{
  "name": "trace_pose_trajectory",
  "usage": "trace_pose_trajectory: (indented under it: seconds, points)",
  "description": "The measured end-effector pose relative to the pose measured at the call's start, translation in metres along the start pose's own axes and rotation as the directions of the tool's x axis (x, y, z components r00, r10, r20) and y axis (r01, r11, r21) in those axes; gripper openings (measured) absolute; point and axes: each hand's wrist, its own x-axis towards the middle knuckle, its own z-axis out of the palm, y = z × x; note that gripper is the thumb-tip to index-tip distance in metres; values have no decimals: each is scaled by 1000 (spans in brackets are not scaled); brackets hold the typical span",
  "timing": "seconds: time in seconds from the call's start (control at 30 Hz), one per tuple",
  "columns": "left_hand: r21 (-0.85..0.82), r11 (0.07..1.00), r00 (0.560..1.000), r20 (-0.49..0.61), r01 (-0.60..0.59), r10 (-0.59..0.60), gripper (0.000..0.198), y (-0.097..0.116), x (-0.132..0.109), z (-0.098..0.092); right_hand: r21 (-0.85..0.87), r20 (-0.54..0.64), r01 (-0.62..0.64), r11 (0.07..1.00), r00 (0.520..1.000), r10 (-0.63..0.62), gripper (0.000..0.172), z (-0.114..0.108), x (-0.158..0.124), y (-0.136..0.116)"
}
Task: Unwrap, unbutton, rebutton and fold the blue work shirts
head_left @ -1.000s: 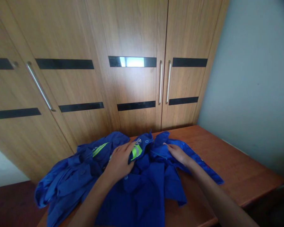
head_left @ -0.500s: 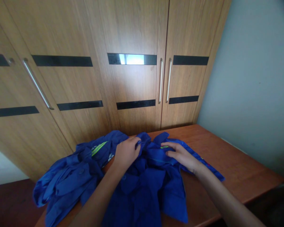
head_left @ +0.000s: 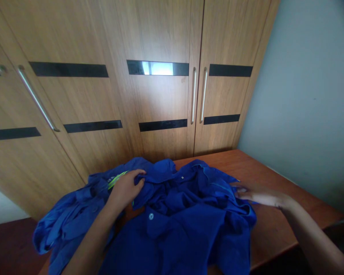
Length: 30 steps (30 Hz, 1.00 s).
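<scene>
A blue garment (head_left: 183, 225) with a button lies spread and rumpled on the reddish wooden table (head_left: 275, 225). My left hand (head_left: 128, 187) pinches its upper left edge between thumb and fingers. At the garment's right side, my right hand (head_left: 250, 192) has its fingers closed on the cloth. A second bundle of blue clothing (head_left: 77, 214), with a yellow-green stripe, is heaped on the left, partly behind my left forearm.
Behind the table stands a wooden wardrobe (head_left: 160, 99) with metal handles and black strips. A pale wall (head_left: 304, 107) rises on the right. Dark floor (head_left: 11, 244) shows at the lower left.
My hands have moved apart, the left one leftward and the right one rightward. Between them the blue garment is now stretched wider, and its button shows clearly.
</scene>
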Motion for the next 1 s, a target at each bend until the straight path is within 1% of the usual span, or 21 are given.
trace_pose_trajectory:
  seconds: [0.07,0.1,0.17,0.2,0.27,0.33,0.4,0.43,0.5,0.57,0.6,0.7,0.73,0.77,0.8,0.83,0.87,0.9,0.93,0.97,1.0]
  points:
    - [118,988,994,-30,-98,103,40,17,-2,-5,50,50,-64,997,997,61,38,1,15,-7]
    - [165,976,987,-47,-144,154,45,27,-2,-8,67,39,-81,994,996,79,40,3,24,-12]
    - [219,951,972,-42,-219,233,49,47,-2,-9,80,-38,-68,994,997,71,46,11,47,-22]
    - [227,941,965,-15,-251,261,48,57,-1,-6,79,-64,-53,995,996,58,47,17,58,-26]
    - [228,927,955,70,-298,289,41,72,3,3,57,-73,-50,997,996,54,46,31,81,-34]
    - [250,921,951,162,-298,263,31,80,11,18,7,-67,-78,997,995,78,46,46,100,-39]
    - [286,921,955,213,-265,208,19,79,20,32,-51,-57,-114,992,992,111,45,57,114,-43]
    - [300,922,958,219,-244,182,17,77,24,36,-81,-48,-125,989,991,121,42,60,119,-45]
    - [315,927,968,205,-205,145,21,68,30,39,-160,-33,-132,978,991,128,31,61,125,-49]
    - [327,931,979,169,-161,110,23,58,36,31,-246,-48,-117,962,993,109,19,53,127,-55]
    - [336,932,985,145,-135,91,23,52,39,24,-290,-75,-111,951,993,93,17,47,127,-59]
    - [338,938,996,78,-75,51,24,35,55,-5,-408,-203,-122,905,978,40,34,24,122,-74]
    - [298,953,996,73,-62,42,25,31,62,-16,-444,-248,-133,886,968,21,39,17,119,-81]
    - [199,979,996,82,-38,22,27,27,70,-28,-492,-292,-147,858,956,-4,42,9,115,-88]
    - [60,998,995,96,14,-20,30,24,77,-39,-549,-331,-163,820,943,-35,44,2,111,-96]
    - [-102,991,992,100,83,-73,34,22,84,-51,-611,-364,-182,771,929,-70,43,-5,107,-105]
    - [-274,949,986,91,157,-137,38,23,90,-63,-668,-391,-201,717,914,-108,41,-13,103,-114]
    - [-438,873,977,78,214,-200,41,25,96,-75,-711,-411,-217,669,900,-146,39,-20,100,-123]
    - [-586,774,965,61,240,-253,41,28,101,-86,-734,-428,-225,641,886,-180,37,-28,97,-132]
    - [-712,662,956,46,235,-289,39,32,105,-97,-734,-445,-221,643,871,-208,35,-36,94,-141]
    - [-813,551,954,22,191,-298,35,38,110,-108,-721,-461,-201,663,854,-242,35,-44,92,-150]
